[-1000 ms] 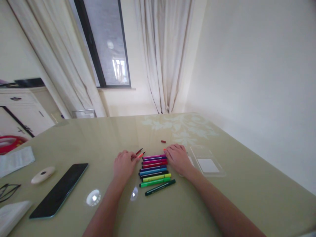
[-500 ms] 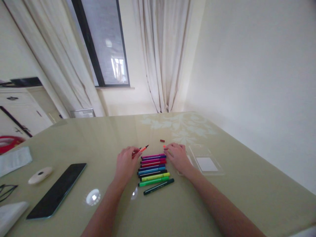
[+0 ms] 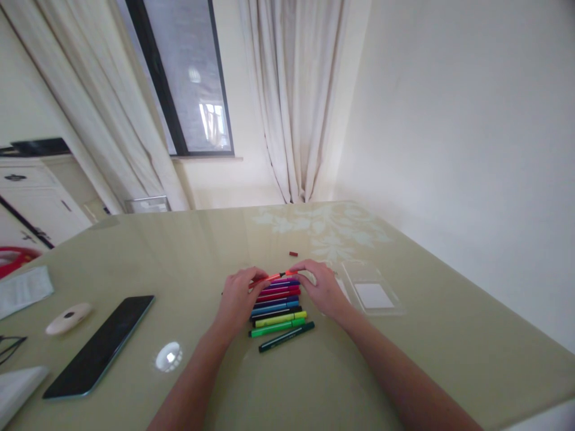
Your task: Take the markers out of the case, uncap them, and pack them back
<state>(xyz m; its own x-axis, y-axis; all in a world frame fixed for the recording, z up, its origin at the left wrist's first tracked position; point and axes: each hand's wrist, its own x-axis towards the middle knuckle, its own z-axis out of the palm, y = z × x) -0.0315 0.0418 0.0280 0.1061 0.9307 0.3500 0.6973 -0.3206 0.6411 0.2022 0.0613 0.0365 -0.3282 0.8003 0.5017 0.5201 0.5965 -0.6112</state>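
Your left hand [image 3: 238, 299] has its fingers pinched on the orange marker [image 3: 272, 278], its dark tip at the orange cap [image 3: 291, 273] clasped by your right hand's [image 3: 322, 290] fingers, beside the far end of the marker row [image 3: 277, 310] on the desk [image 3: 188, 245].

The hands [image 3: 238, 297] partly hide the orange marker [image 3: 273, 278]; the glasses [image 3: 12, 348] are cropped.
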